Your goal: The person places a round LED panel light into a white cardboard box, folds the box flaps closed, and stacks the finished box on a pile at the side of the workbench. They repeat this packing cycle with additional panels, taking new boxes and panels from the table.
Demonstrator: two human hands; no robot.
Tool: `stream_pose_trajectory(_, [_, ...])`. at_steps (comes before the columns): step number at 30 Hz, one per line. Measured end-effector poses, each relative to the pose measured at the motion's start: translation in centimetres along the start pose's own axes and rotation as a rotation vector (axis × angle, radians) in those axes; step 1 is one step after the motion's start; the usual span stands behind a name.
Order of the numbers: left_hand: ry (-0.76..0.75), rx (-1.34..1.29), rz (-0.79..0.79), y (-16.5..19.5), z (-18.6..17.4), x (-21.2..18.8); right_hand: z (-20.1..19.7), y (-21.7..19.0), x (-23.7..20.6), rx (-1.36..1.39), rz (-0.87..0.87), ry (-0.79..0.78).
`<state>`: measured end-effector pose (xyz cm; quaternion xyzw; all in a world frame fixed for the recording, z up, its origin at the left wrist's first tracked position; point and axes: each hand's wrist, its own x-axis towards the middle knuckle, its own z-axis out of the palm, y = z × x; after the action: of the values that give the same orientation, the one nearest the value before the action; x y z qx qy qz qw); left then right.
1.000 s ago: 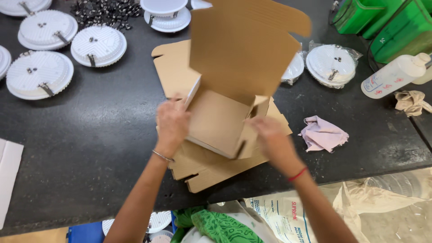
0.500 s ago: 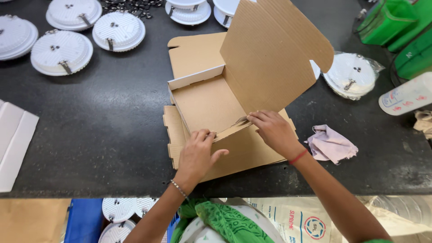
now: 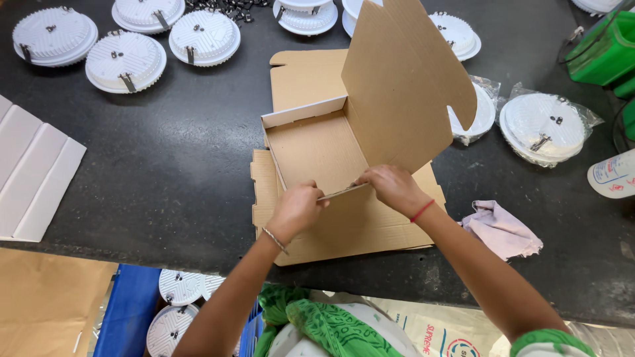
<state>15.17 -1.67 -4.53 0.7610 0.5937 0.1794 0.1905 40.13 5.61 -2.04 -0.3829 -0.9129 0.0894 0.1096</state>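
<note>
Both hands at the front wall of a brown cardboard box near the counter's front edge, mid-counter: left hand curled, fingers closed on the front flap's left end; right hand pinching the same flap's right end, thumb & fingers tight on the card edge.

Progress, judging by how it sits: box approx half formed. Back & left walls up, base flat, big lid panel standing upright on the right side w/ tuck tab at top. Front wall not yet locked, still low & slanted. Lid open, nothing inside.

Box sits on a stack of flat unfolded blanks. Round white light fittings along the counter's back edge, more bagged ones toward the right edge. Pink cloth near the front right
</note>
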Motion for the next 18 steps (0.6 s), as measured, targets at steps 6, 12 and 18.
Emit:
stream_pose_trajectory(6, [-0.366,-0.038,-0.14,-4.3,-1.5,6.4,0.0,1.8,6.0,-0.097,0.188,-0.365])
stream_pose_trajectory(12, [-0.524,-0.061,-0.252,-5.1,-2.6,9.8,0.4,2.8,12.6,0.065,0.18,-0.815])
stream_pose_trajectory(18, [0.404,0.071,0.127,-1.9,1.6,3.3,1.3,1.5,7.1,0.046,0.018,-0.26])
